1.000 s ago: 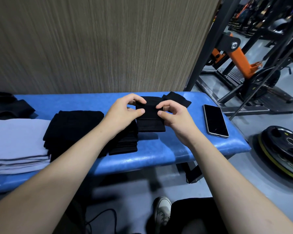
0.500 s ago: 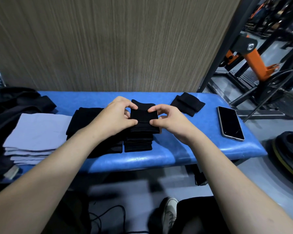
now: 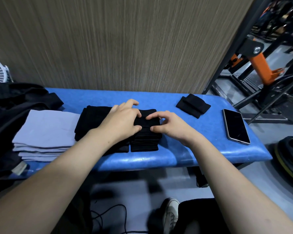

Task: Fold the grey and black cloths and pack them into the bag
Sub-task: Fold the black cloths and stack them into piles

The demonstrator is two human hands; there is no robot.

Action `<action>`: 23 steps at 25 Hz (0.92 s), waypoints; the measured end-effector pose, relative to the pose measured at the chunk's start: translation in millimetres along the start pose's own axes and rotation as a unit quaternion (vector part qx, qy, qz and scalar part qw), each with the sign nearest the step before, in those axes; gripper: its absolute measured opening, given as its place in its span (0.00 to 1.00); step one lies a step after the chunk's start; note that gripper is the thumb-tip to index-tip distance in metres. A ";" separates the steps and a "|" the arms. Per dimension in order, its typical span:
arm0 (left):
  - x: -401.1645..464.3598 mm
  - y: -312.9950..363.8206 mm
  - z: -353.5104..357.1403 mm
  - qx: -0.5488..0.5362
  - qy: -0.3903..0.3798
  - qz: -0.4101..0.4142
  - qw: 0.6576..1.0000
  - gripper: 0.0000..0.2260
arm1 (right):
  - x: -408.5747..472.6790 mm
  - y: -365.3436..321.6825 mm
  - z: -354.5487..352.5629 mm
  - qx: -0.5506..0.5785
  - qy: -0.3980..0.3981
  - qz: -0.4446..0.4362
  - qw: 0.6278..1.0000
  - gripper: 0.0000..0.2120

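Note:
A small folded black cloth (image 3: 146,121) lies on top of a stack of small folded black cloths (image 3: 144,144) on the blue bench (image 3: 176,158). My left hand (image 3: 123,119) pinches its left edge between thumb and fingers. My right hand (image 3: 170,124) pinches its right edge the same way. Left of that stack lies a larger pile of folded black cloths (image 3: 91,119), partly under my left forearm. A stack of folded grey cloths (image 3: 46,132) sits further left. One more folded black cloth (image 3: 193,105) lies alone toward the right. Dark fabric (image 3: 15,105) at the far left may be the bag.
A phone (image 3: 236,126) lies face up near the bench's right end. A weight plate (image 3: 291,155) is on the floor to the right, with a black and orange gym rack (image 3: 260,66) behind it. A wooden wall backs the bench. My shoe (image 3: 171,212) and cables are below.
Both hands carried the small folded black cloth left, away from the lone black cloth, and lowered it onto the stack of small black cloths. The camera view shifted left.

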State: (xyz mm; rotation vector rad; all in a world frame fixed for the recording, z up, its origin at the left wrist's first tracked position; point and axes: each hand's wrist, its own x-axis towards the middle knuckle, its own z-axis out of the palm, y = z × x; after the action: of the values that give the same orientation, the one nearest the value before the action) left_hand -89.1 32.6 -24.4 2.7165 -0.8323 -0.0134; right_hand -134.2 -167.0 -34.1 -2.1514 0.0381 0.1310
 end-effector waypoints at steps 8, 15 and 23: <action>-1.2 -0.4 -2.5 0.026 -0.013 0.043 0.999 0.19 | 2.7 14.4 -5.2 -0.073 -0.041 -0.090 0.992 0.21; 7.1 3.6 -6.9 0.026 -0.020 0.033 0.999 0.16 | 1.0 24.0 -22.7 -0.016 -0.009 -0.092 0.996 0.14; 23.9 18.2 -4.4 -0.040 0.080 0.035 0.995 0.10 | 16.8 88.2 -85.8 -0.192 0.298 0.001 0.935 0.12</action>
State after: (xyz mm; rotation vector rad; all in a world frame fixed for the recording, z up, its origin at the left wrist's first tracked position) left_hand -78.7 6.5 -13.1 2.5729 -0.8607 0.1801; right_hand -117.6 -286.9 -62.3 -2.5048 0.3952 -0.5629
